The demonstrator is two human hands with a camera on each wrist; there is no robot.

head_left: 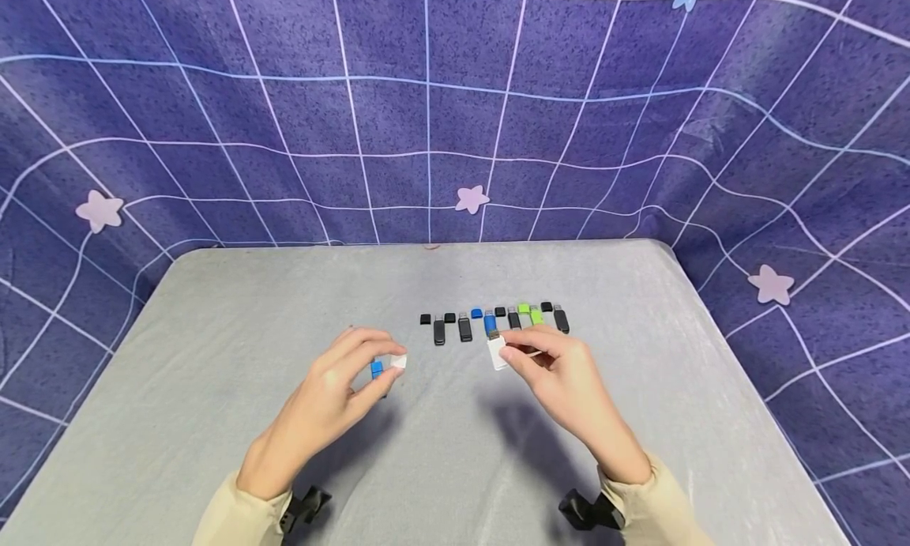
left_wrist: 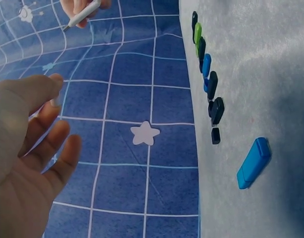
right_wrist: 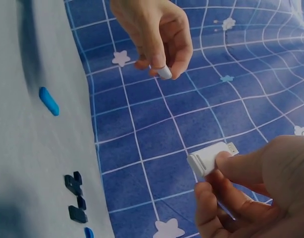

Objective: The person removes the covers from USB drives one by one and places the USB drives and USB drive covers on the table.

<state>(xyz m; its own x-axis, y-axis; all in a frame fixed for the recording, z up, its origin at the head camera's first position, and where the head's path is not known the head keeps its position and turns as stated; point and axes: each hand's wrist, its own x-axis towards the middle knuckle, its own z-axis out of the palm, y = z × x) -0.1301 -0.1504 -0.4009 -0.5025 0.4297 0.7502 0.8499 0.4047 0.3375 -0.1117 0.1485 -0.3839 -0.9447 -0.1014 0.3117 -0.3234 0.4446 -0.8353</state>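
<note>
My left hand pinches a small white cap between thumb and fingertips, raised above the table. In my right hand is a white USB stick, held between thumb and fingers. Its bare metal plug shows in the right wrist view, so stick and cap are apart. A blue USB stick with its cap on lies on the table below the left hand, which partly hides it in the head view.
A row of uncapped USB sticks lies across the table's middle: several black ones, a blue one and a green one. Their caps, such as a blue cap, lie beside them. Behind the grey tabletop hangs a purple-blue gridded curtain.
</note>
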